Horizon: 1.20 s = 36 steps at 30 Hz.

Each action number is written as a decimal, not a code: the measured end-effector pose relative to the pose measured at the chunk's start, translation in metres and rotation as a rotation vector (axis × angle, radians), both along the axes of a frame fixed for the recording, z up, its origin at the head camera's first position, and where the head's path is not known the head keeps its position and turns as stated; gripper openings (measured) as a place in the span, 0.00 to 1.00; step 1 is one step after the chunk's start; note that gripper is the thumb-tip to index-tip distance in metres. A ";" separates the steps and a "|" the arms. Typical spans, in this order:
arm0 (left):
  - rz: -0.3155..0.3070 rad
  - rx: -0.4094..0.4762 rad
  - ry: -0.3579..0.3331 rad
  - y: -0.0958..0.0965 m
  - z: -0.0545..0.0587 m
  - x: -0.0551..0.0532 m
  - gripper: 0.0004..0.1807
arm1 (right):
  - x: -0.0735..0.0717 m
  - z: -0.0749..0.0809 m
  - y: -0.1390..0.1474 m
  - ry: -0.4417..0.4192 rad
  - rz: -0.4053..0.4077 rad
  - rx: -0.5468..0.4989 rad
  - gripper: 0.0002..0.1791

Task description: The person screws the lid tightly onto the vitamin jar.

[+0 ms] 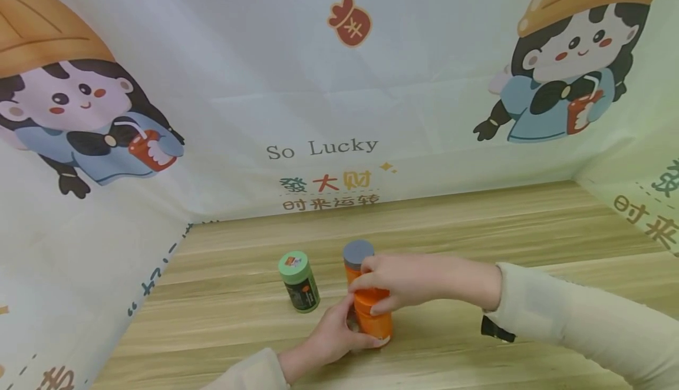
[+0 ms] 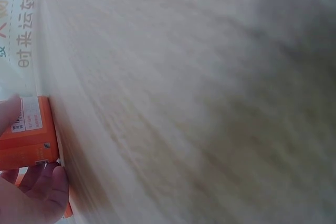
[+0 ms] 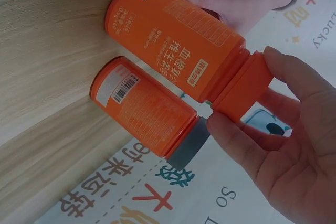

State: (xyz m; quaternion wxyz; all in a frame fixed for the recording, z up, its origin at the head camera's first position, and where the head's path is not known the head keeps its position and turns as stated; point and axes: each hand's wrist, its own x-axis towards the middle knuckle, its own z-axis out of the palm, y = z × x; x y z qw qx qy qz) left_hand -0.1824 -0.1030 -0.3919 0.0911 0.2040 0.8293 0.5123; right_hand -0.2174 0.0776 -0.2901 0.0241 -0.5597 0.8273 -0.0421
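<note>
My left hand (image 1: 334, 334) grips the body of an upright orange bottle (image 3: 176, 40) near its base, thumb across the near side. Over the top, my right hand (image 1: 405, 278) pinches the bottle's orange cap (image 3: 244, 87) between fingers and thumb. The cap sits at the bottle's neck; whether it is loose I cannot tell. Just behind stands a second orange bottle with a grey lid (image 1: 359, 253), its barcode label showing in the right wrist view. The left wrist view catches only part of the held bottle (image 2: 31, 140) at its left edge.
A dark bottle with a light green lid (image 1: 299, 284) stands to the left on the wood-grain table (image 1: 223, 296). Some small black thing (image 1: 497, 329) lies by the right sleeve, partly hidden. Printed cloth (image 1: 239, 83) walls the table at the back and sides.
</note>
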 end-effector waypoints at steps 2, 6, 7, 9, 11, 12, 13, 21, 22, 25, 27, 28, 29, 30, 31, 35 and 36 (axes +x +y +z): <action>-0.006 0.013 -0.004 0.000 -0.001 0.000 0.34 | 0.002 -0.001 -0.002 0.019 -0.049 -0.001 0.20; -0.014 0.034 -0.016 0.000 -0.001 -0.001 0.33 | 0.007 -0.005 -0.007 0.026 -0.173 -0.028 0.22; -0.014 0.037 -0.020 0.000 -0.001 -0.001 0.33 | 0.008 -0.006 -0.009 0.019 -0.210 -0.040 0.22; -0.012 0.032 -0.017 -0.001 0.000 -0.001 0.33 | 0.010 -0.009 -0.011 0.029 -0.265 -0.071 0.21; -0.008 0.026 -0.017 -0.001 0.000 -0.001 0.32 | 0.013 -0.013 -0.013 0.073 -0.310 -0.101 0.21; -0.006 0.021 -0.010 -0.001 0.000 -0.001 0.32 | 0.014 -0.015 -0.014 0.102 -0.325 -0.116 0.22; -0.002 0.016 -0.005 -0.001 0.000 -0.001 0.32 | 0.015 -0.017 -0.015 0.136 -0.337 -0.130 0.22; -0.019 0.021 0.013 -0.001 -0.002 -0.002 0.30 | 0.017 -0.023 -0.021 0.348 -0.406 -0.111 0.30; -0.022 0.024 0.010 -0.001 -0.002 -0.002 0.31 | 0.016 -0.021 -0.020 0.337 -0.391 -0.097 0.31; -0.020 0.022 0.005 -0.001 -0.003 -0.003 0.31 | 0.013 -0.009 -0.017 0.214 -0.274 -0.038 0.35; -0.019 0.024 -0.003 -0.002 -0.003 -0.003 0.31 | 0.011 0.001 -0.014 0.096 -0.152 0.020 0.32; -0.021 0.023 0.001 -0.002 -0.003 -0.003 0.31 | 0.009 0.006 -0.012 0.050 -0.084 0.050 0.30; -0.018 0.015 0.010 -0.001 -0.003 -0.003 0.32 | 0.008 0.011 -0.010 0.013 -0.027 0.080 0.28; -0.017 0.012 0.020 -0.001 -0.003 -0.003 0.32 | 0.006 0.014 -0.009 -0.011 0.017 0.107 0.27; -0.017 0.008 0.020 -0.001 -0.003 -0.003 0.33 | 0.005 0.017 -0.008 -0.018 0.051 0.131 0.26; -0.008 -0.002 0.004 -0.001 -0.002 -0.003 0.33 | 0.004 0.021 -0.007 -0.013 0.097 0.165 0.26; -0.007 -0.004 -0.002 -0.001 -0.002 -0.003 0.34 | 0.004 0.021 -0.008 -0.011 0.089 0.168 0.26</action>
